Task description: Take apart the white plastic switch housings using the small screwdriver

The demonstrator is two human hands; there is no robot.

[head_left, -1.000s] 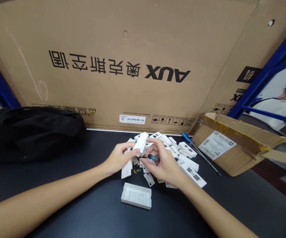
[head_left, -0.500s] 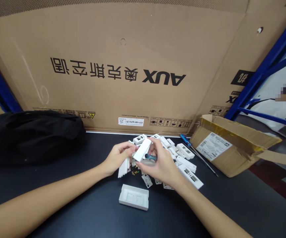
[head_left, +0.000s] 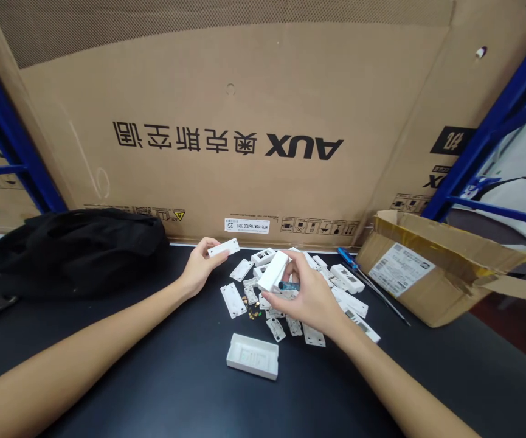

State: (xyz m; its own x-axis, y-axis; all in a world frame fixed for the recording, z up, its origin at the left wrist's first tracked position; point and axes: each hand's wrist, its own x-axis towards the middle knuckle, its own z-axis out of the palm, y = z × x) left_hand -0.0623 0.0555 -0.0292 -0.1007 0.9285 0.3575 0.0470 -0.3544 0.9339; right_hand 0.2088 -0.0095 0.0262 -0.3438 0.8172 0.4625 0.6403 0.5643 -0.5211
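Note:
My left hand [head_left: 200, 267] pinches a flat white plastic cover [head_left: 224, 247] at the back of the table, just beyond the heap. My right hand [head_left: 311, 298] holds a white plastic casing [head_left: 273, 272] together with a short blue-handled screwdriver [head_left: 289, 286], whose tip is hidden. Below it lies a heap of white plastic housing parts [head_left: 290, 304], with a long white plate [head_left: 233, 300] at its left. Tiny brass screws [head_left: 253, 314] are scattered near that plate. An open white plastic shell [head_left: 252, 356] rests face up in front.
A longer blue-handled screwdriver [head_left: 354, 266] lies right of the heap, beside an opened cardboard box [head_left: 427, 267]. A black bag [head_left: 75, 255] sits at left. A large AUX carton [head_left: 230, 121] stands behind the black table [head_left: 107, 340], between blue shelf uprights [head_left: 481, 134]. A person [head_left: 513, 182] stands far right.
My left hand has moved back and away from my right hand, now pinching a flat cover. The long white plate it was near now lies on the table. The view has shifted slightly.

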